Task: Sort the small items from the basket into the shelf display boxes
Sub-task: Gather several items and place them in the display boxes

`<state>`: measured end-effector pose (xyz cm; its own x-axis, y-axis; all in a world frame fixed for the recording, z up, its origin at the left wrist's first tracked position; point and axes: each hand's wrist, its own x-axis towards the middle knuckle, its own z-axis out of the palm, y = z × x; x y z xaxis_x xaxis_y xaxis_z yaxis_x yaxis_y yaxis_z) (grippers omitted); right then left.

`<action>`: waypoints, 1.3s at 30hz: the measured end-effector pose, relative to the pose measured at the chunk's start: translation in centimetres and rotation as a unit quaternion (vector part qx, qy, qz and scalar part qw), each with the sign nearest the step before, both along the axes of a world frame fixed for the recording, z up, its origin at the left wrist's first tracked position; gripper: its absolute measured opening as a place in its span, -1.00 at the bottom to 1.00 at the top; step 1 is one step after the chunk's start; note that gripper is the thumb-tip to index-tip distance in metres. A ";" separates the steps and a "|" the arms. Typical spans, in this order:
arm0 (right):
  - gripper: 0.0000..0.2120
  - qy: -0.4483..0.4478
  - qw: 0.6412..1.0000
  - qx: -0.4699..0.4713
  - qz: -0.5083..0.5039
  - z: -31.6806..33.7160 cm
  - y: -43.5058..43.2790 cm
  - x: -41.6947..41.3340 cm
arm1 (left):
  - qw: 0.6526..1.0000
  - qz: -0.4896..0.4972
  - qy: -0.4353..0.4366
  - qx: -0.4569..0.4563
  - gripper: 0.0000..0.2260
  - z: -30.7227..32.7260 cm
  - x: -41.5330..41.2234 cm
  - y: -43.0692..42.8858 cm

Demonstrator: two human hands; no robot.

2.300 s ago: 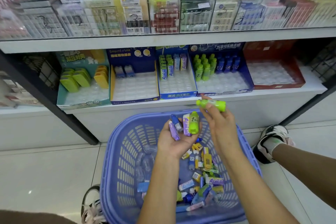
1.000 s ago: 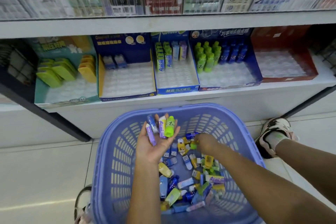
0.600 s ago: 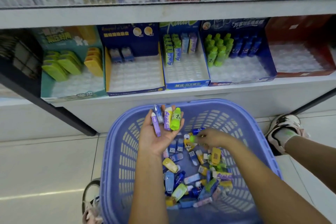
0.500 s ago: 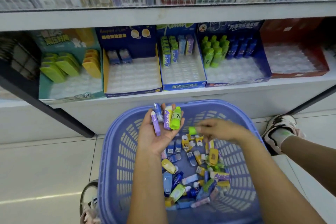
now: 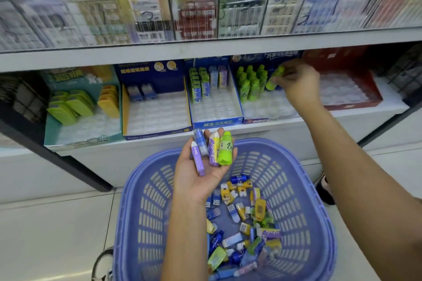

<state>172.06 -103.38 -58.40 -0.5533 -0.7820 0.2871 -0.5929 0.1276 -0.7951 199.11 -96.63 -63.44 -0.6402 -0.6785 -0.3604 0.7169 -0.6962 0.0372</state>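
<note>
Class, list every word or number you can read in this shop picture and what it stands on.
"30": round badge on the dark blue cardboard display box.
"2": label of the small green bottle-shaped item in the left hand.
Handwritten "2": clear plastic case, upper shelf.
Chinese print on the blue box front, script on the purple pack: too blurred to read.

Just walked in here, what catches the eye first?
A big purple basket below the shelf, its bottom strewn with small colourful items. Above it the left hand carries four of them on its palm, while the right hand pinches a small green bottle at the shelf box of green bottles.
</note>
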 end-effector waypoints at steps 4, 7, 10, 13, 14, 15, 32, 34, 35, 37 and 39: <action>-0.69 0.047 0.998 0.041 0.027 -2.0 -1.7 -0.4 | 1.000 -0.005 -0.001 -0.001 -0.67 -0.2 -0.4 0.1; -0.67 0.088 0.993 0.076 0.032 -2.8 -2.3 -0.4 | 1.000 -0.010 -0.003 -0.004 -0.64 -0.4 -0.5 0.1; -0.68 0.089 0.992 0.090 0.029 -2.9 -2.6 -0.4 | 1.000 -0.009 -0.009 -0.008 -0.63 -0.7 -0.6 0.0; -0.72 0.075 0.993 0.093 0.024 -3.0 -2.3 -0.4 | 1.000 0.001 -0.024 0.001 -0.67 -1.0 -0.6 -0.1; -0.72 0.074 0.992 0.096 0.026 -3.0 -2.2 -0.4 | 1.000 0.005 -0.025 0.007 -0.66 -1.1 -0.7 -0.1; -0.71 0.073 0.992 0.103 0.027 -2.8 -2.1 -0.4 | 1.000 0.009 -0.025 0.014 -0.65 -1.0 -0.7 0.0; -0.75 -0.261 0.914 0.233 0.206 -1.5 8.7 11.9 | 0.986 0.058 -0.142 -0.073 -0.55 -0.3 -1.9 -0.2; -0.72 -0.301 0.906 0.221 0.197 -1.9 8.7 11.6 | 0.982 0.052 -0.161 -0.082 -0.54 0.0 -2.0 -0.2; -0.72 -0.319 0.905 0.208 0.187 -1.9 8.6 11.3 | 0.983 0.054 -0.158 -0.081 -0.54 0.1 -2.1 -0.2; -0.70 -0.338 0.917 0.148 0.150 -1.5 8.2 10.5 | 0.985 0.063 -0.147 -0.072 -0.60 0.4 -2.3 -0.2; -0.71 -0.287 0.952 0.058 0.090 -0.9 7.2 8.9 | 0.985 0.065 -0.145 -0.062 -0.63 0.4 -2.3 -0.2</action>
